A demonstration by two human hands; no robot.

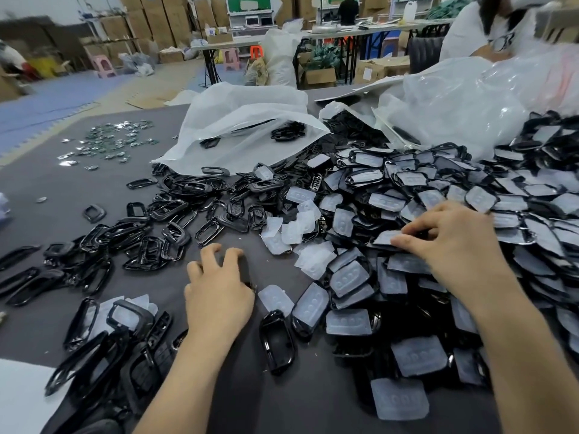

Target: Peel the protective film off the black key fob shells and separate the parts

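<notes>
on grey table (94, 183), white bag (238, 120) holding black frames (288, 131), shells (438, 189) beside

A warehouse-style assembly workshop: stacked cardboard boxes (163, 23), folding work tables (225, 45), plastic stools (101, 65), and bulk bags (244, 126) of parts.

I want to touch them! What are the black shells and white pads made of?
Shell: probably hard plastic, glossy; light glints along its rim. Pad: looks like soft silicone or rubber, milky and half see-through, dull, with moulded button bumps.
</notes>
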